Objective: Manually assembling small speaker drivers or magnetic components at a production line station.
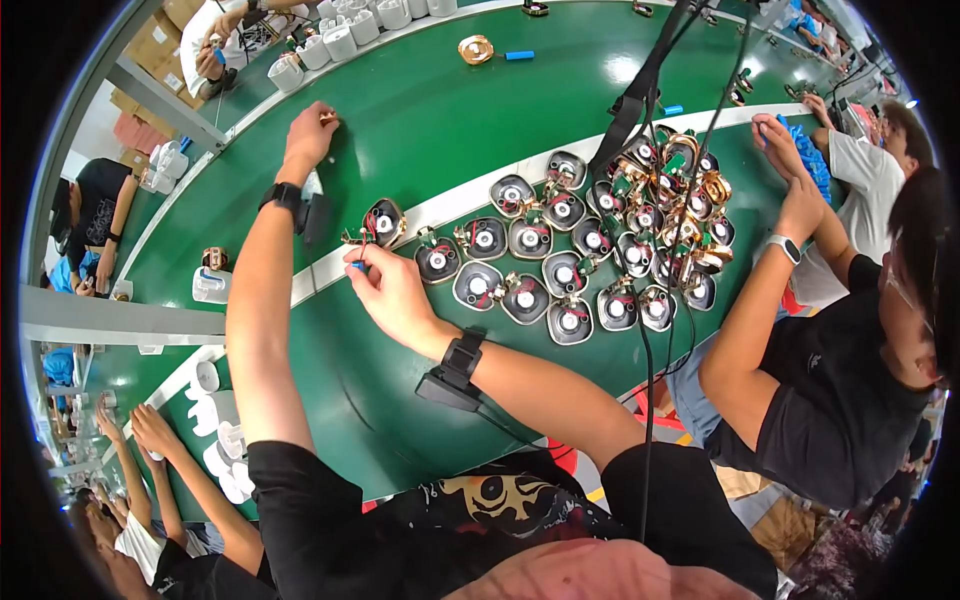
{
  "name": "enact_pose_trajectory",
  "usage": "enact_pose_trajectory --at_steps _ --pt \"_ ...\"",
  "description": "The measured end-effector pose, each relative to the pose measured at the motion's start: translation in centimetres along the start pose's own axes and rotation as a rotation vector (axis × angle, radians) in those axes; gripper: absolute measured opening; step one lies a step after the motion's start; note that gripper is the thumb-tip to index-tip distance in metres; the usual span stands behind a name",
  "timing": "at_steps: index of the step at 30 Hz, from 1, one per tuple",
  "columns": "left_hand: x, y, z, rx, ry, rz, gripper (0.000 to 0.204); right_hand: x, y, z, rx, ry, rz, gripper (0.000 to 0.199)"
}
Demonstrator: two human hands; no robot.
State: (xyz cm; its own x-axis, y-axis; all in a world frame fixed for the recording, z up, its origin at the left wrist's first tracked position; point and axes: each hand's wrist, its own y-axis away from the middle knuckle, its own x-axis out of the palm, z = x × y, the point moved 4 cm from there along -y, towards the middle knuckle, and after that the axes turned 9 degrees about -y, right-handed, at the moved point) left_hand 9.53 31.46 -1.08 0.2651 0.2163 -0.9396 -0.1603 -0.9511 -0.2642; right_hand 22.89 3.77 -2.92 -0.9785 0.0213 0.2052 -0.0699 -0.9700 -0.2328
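My right hand is closed, thumb and fingers pinched on a small blue part, mostly hidden by the fingertips. Just beyond it a speaker unit with a dark cone, gold-coloured rim and thin wires rests at the white strip, close to my fingertips. Farther off to the left, my left hand reaches over the green surface with its fingers closed; what they hold, if anything, is too small to name. To the right of my right hand lie several similar speaker units, cones up, with red wires and small green boards.
A white strip crosses the green table. Black cables hang over the piled speakers. White housings stand at left and far left. Another speaker and a blue cylinder lie at the back. Co-workers sit on both sides.
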Motion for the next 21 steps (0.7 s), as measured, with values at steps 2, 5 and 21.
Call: enact_pose_trajectory --at_steps 2,5,21 --pt "-0.9 1.3 0.6 0.081 0.096 -0.022 0.023 -0.1 0.0 0.1 -0.025 0.009 -0.017 0.014" --pt "-2.6 4.6 2.4 0.157 0.120 0.004 0.022 -0.3 0.1 0.3 -0.081 0.034 -0.057 0.013" --pt "-9.1 30.6 -0.2 -0.033 0.697 0.011 0.011 -0.1 0.7 0.4 -0.092 -0.056 -0.029 0.009"
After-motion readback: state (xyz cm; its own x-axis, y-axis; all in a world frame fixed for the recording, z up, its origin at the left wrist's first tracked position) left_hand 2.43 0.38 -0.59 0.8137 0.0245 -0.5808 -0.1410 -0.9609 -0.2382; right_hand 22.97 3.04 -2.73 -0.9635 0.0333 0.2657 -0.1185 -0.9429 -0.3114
